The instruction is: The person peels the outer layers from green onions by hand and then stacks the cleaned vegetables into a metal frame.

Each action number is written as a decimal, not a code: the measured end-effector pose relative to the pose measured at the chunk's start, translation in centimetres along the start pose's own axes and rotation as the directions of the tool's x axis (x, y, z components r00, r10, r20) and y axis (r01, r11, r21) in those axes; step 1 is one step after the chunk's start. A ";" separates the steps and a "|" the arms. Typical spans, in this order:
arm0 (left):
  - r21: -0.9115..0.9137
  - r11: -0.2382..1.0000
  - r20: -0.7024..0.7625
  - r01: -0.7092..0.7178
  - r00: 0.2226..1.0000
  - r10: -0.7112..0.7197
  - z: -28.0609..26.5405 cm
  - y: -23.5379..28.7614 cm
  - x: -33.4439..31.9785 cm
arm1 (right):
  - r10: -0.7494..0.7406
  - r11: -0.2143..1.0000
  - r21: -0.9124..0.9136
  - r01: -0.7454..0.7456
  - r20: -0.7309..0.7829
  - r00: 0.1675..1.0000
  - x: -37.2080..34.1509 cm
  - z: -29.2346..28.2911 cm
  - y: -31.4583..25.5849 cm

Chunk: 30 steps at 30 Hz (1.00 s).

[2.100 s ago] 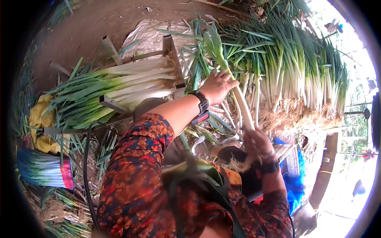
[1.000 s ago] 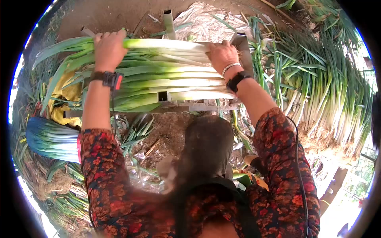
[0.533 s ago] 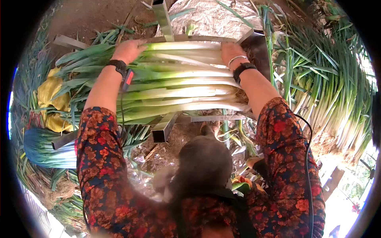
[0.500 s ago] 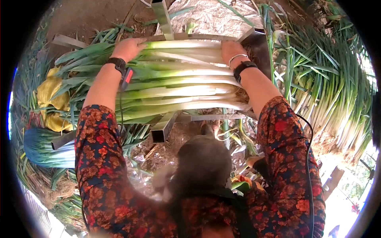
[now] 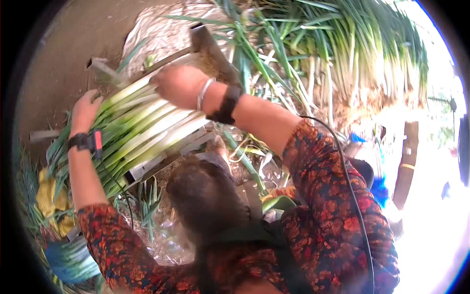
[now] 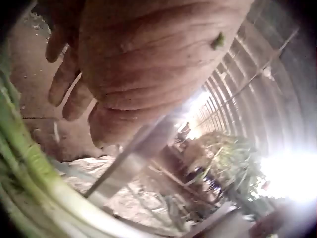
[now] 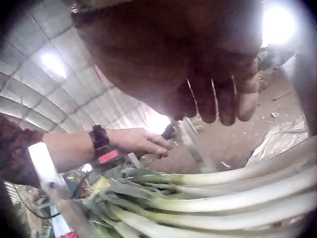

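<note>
A layer of long green onions (image 5: 152, 125), white stalks to the right and green leaves to the left, lies in a metal frame (image 5: 213, 54). My left hand (image 5: 86, 111) is raised beside the leafy end. In the left wrist view its fingers (image 6: 63, 82) are spread and hold nothing. Over the white stalks is my right hand (image 5: 178, 84), blurred in the head view. The right wrist view shows its fingers (image 7: 225, 101) extended side by side above the onions (image 7: 233, 198), gripping nothing.
More green onions (image 5: 362, 59) stand in a long row at the upper right, roots down. A pale sheet (image 5: 161, 29) lies on the soil behind the frame. At lower left are a yellow sack (image 5: 51, 196) and a wrapped onion bundle (image 5: 73, 262).
Both hands held a green onion by its two ends and laid it in the frame. Since then they have let go and lifted, and the head view has turned right.
</note>
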<state>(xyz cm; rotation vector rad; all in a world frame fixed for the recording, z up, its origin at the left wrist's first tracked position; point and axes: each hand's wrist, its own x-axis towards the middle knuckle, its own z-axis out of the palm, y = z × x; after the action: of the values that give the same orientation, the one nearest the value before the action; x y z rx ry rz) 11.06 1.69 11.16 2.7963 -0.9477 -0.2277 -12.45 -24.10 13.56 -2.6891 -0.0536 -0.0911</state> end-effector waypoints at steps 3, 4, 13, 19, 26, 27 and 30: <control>-0.234 0.971 -0.088 -0.057 0.995 0.038 -5.3 5.6 -2.6 | -0.129 0.947 0.237 0.219 -0.344 0.930 -7.4 -1.8 -1.5; -0.281 0.952 -0.176 -0.125 0.981 0.077 -6.8 8.3 -4.0 | -0.071 0.917 0.335 0.216 -0.396 0.916 -9.7 -2.3 -1.7; -0.955 -0.063 -0.289 -0.291 0.856 0.427 -9.0 33.8 -16.9 | 0.713 0.670 0.568 -0.478 -0.316 0.625 -28.3 4.8 8.7; -0.972 -0.049 0.191 0.231 0.891 0.413 -0.2 45.4 -18.8 | 0.889 0.456 0.256 -0.852 -0.081 0.451 -38.0 8.4 20.4; -0.938 0.245 0.326 0.244 0.859 0.394 2.5 47.6 -15.9 | 0.878 0.443 -0.247 -0.862 -0.075 0.473 -40.0 5.2 35.2; -0.928 0.268 0.349 0.258 0.854 0.387 2.3 47.9 -15.6 | 0.911 0.382 -0.182 -0.906 -0.094 0.402 -39.8 5.1 36.8; -0.926 0.296 0.344 0.234 0.846 0.407 2.8 48.2 -14.7 | 0.985 0.133 -0.115 -0.984 -0.093 0.144 -38.3 4.6 39.1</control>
<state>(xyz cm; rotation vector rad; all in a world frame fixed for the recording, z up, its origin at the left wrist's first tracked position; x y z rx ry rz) -29.27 -27.26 20.20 1.4741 -0.6516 -1.1794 -48.37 -58.12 -10.31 -2.2311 1.8279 0.3589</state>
